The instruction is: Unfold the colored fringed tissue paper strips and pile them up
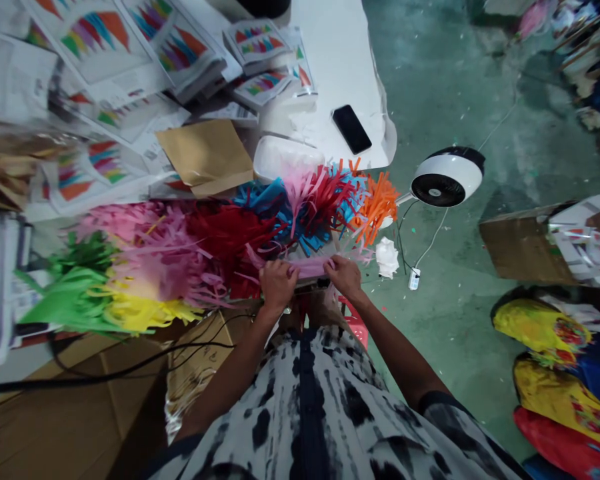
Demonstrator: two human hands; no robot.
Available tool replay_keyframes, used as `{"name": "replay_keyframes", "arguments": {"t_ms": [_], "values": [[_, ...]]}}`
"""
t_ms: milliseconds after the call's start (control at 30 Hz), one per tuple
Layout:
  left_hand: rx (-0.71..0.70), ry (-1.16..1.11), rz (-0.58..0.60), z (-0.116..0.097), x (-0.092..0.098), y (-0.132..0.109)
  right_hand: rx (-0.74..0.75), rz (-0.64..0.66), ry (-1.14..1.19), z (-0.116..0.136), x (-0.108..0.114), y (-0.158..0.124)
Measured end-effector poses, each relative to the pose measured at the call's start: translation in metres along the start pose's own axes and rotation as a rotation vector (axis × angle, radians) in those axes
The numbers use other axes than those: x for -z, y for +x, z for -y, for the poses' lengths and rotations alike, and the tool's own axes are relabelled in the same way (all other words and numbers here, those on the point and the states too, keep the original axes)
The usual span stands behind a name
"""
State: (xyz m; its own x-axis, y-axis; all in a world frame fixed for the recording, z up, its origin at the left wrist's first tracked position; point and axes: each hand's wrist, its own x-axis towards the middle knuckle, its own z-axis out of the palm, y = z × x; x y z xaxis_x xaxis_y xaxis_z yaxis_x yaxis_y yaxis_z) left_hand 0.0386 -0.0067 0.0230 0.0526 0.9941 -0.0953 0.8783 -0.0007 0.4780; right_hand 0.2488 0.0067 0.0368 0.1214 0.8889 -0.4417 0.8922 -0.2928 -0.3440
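Note:
My left hand point(277, 283) and my right hand point(343, 275) both pinch a strip of pink fringed paper point(309, 267) stretched between them at the table's near edge. Just beyond lies a long heap of fringed paper point(220, 247) in green, yellow, pink, red, blue and orange. Both hands have their fingers curled closed on the pink strip.
Printed sheets point(105, 40), a brown envelope point(205, 155), a white plastic box point(285, 159) and a black phone point(351, 129) lie on the white table point(340, 60). A white fan point(447, 177) stands on the green floor point(445, 80). Cardboard boxes point(80, 413) sit at left, coloured bundles point(555, 373) at right.

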Motion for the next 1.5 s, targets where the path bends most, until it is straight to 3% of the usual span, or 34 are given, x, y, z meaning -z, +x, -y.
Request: {"name": "replay_keyframes", "arguments": {"t_ms": [367, 500, 600, 733, 833, 933, 1033, 1100, 1167, 1300, 1400, 1500], "values": [[-0.017, 0.060, 0.053, 0.001, -0.001, 0.002, 0.033, -0.031, -0.147, 0.002, -0.010, -0.001], [-0.016, 0.037, -0.003, -0.002, 0.000, -0.001, 0.040, -0.059, -0.183, 0.003, -0.012, -0.003], [-0.184, -0.052, 0.005, -0.003, -0.002, -0.002, 0.047, -0.073, -0.185, 0.008, -0.014, -0.005], [-0.480, -0.159, 0.238, -0.001, -0.007, -0.002, 0.043, -0.073, -0.181, 0.010, -0.013, -0.007], [-0.520, -0.135, 0.270, 0.000, -0.008, -0.003, 0.044, -0.112, -0.151, -0.001, -0.001, -0.009], [-0.524, -0.116, 0.275, 0.001, -0.008, -0.006, 0.015, -0.267, -0.125, -0.018, 0.016, -0.017], [-0.520, -0.118, 0.269, -0.004, -0.008, -0.009, 0.218, -0.306, -0.141, -0.027, 0.016, -0.032], [-0.524, -0.118, 0.262, -0.008, -0.008, -0.010, 0.449, -0.207, -0.171, -0.028, 0.003, -0.041], [-0.533, -0.104, 0.249, -0.007, -0.007, -0.013, 0.589, -0.135, -0.211, -0.030, -0.015, -0.047], [-0.559, -0.024, 0.213, 0.019, 0.002, -0.019, 0.647, -0.181, -0.243, -0.042, -0.039, -0.044], [-0.510, 0.059, 0.139, 0.048, 0.015, -0.024, 0.684, -0.229, -0.224, -0.050, -0.041, -0.037], [-0.468, 0.110, 0.020, 0.057, 0.026, -0.026, 0.685, -0.261, -0.201, -0.049, -0.040, -0.032]]}}
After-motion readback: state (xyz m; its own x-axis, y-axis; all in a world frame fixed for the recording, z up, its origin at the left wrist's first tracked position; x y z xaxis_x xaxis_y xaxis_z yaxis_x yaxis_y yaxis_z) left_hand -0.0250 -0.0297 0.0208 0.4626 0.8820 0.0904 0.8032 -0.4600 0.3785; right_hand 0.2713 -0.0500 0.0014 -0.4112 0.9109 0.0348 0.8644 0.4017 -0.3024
